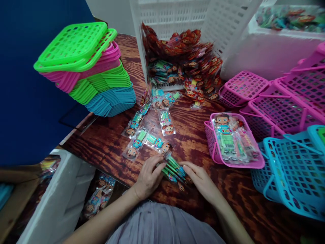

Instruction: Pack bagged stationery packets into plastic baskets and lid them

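Holding a bunch of packets (175,169) between left hand (150,175) and right hand (200,179), fingers curled narrow at opposite sides, neither clearly nearer, with long axis slanting far-left to near-right over the table (194,142).

On the worktop (193,135), a basket stack (86,71) stands far left and a crate (175,15) far middle, packets (177,45) inside. Before the crate lie loose packets (166,122); nearer, a bundle (174,169) between left fingers (155,162) and right fingers (191,166). A basket (243,165) with packets stands right, more baskets (284,112) farther right.
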Available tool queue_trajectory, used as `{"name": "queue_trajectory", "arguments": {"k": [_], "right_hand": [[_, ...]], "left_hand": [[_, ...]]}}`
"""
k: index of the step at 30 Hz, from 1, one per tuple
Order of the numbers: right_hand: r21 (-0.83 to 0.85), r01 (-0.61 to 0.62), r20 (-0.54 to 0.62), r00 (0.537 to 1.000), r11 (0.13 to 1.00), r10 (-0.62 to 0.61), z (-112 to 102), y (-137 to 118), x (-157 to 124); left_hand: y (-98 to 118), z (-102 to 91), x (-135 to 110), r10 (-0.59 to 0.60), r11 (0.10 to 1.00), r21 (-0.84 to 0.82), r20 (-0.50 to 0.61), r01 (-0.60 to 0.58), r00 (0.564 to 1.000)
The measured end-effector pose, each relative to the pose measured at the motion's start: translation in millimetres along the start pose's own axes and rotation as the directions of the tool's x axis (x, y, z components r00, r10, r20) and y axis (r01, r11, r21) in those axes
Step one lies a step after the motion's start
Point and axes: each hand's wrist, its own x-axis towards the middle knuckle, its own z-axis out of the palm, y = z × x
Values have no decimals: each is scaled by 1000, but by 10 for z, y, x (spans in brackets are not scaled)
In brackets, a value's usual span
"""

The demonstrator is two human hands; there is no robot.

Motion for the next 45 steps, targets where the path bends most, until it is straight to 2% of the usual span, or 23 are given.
{"name": "queue_trajectory", "arguments": {"k": [6,13,18,23,40,45], "right_hand": [[-100,-15,0,1000,995,15,43,19,-42],[-68,-21,4,1000,997,22,44,45,-41],[-78,-21,6,1000,997,21,46,43,-39],[-99,-33,4,999,995,33,58,22,-35],[-102,-35,9,999,994,36,51,52,-43],[-128,-52,-9,999,990,51,95,57,-57]], "left_hand": [[-20,-43,-50,24,1000,9,37,-25,999],[3,-42,-62,4,1000,13,73,-5,997],[36,-27,17,-46,998,-41,52,48,998],[42,-26,73,-30,997,-65,46,33,999],[38,-17,42,-60,996,-64,78,65,995],[75,-60,120,-35,999,-34,129,40,991]]}}
